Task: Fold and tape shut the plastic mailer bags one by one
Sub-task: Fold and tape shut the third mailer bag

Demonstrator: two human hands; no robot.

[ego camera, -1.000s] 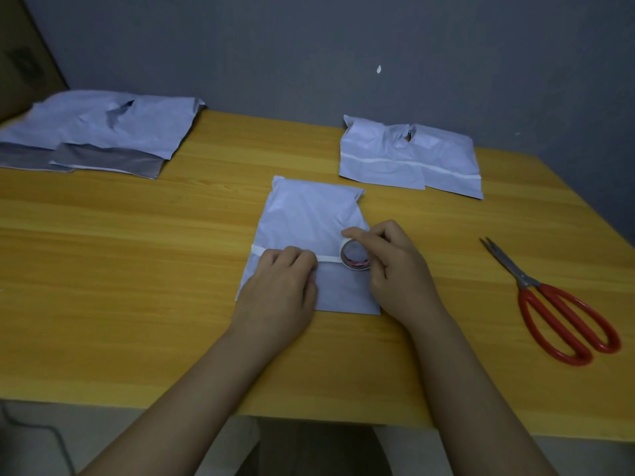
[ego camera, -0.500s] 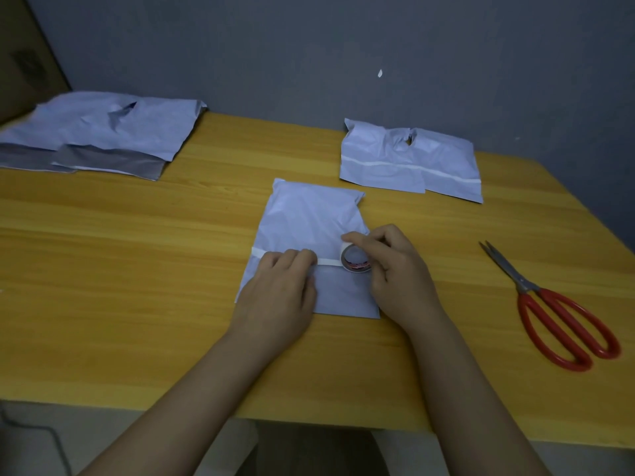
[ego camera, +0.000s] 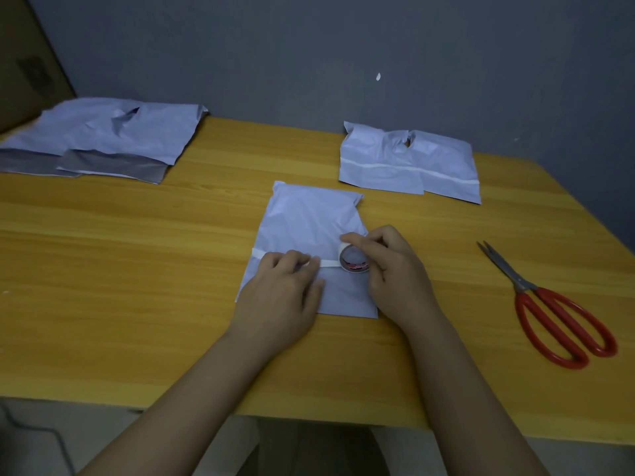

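Observation:
A folded pale mailer bag [ego camera: 309,221] lies flat in the middle of the wooden table [ego camera: 137,269]. A white strip of tape [ego camera: 330,263] runs across it from its left edge to a small tape roll [ego camera: 354,263]. My left hand [ego camera: 285,297] presses fingers down on the strip. My right hand [ego camera: 391,269] grips the roll on the bag's right side.
Two taped bags [ego camera: 409,163] lie at the back right. A pile of unfolded bags [ego camera: 103,139] with grey flaps sits at the back left. Red-handled scissors [ego camera: 556,314] rest shut on the right. A grey wall stands behind the table.
The hands, bag and roll hold nearly the same places; the view has shifted slightly. The right forefinger has curled a little further over the roll.

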